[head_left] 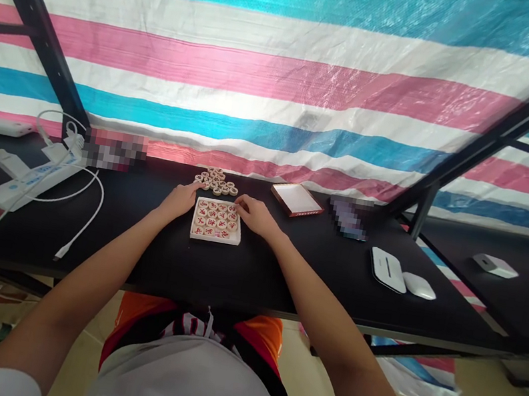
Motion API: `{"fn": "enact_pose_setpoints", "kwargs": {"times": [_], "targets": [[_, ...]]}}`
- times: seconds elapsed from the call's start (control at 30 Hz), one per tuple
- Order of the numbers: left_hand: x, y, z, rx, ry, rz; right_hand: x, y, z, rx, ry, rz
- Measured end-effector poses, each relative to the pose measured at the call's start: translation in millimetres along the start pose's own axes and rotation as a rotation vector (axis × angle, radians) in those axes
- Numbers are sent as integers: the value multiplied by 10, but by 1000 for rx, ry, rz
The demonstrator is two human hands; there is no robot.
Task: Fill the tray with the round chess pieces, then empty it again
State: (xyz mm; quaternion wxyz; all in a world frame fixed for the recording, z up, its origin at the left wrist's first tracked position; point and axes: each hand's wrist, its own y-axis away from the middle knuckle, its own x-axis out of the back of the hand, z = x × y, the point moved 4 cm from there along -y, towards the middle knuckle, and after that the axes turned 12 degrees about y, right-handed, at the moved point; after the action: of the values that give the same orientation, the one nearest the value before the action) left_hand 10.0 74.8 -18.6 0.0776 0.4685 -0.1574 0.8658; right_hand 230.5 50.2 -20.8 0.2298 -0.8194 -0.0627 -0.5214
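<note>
A shallow white box lies on the black desk in front of me, with rows of round wooden xiangqi pieces bearing red characters. Just behind it sits a loose cluster of xiangqi pieces, some stacked, with dark characters. My left hand is at the cluster's near left edge, its fingertips closed on a piece there. My right hand bends over the box's far right corner, fingers closed at a piece in that corner; the fingertips partly hide it.
To the right lie an open box lid, a blurred phone, a white-topped device and a white mouse. On the left are a white power strip and loose cables. A striped sheet hangs behind the desk.
</note>
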Motion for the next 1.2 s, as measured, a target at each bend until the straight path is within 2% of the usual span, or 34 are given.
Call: {"fn": "enact_pose_setpoints", "kwargs": {"times": [0.17,0.33,0.73,0.97,1.2], "targets": [[-42,-34,28,51,-152,-96,-16,2,23,-4,-4,-20],[-30,-23,97,68,-209,-172,4,8,7,-5,-9,-32],[-51,-83,62,101,-256,-211,19,18,5,-11,-24,-43],[-39,-88,68,74,-271,-240,13,17,0,-18,-15,-41],[-50,-83,52,86,-257,-163,15,17,1,-17,-13,-38]]}}
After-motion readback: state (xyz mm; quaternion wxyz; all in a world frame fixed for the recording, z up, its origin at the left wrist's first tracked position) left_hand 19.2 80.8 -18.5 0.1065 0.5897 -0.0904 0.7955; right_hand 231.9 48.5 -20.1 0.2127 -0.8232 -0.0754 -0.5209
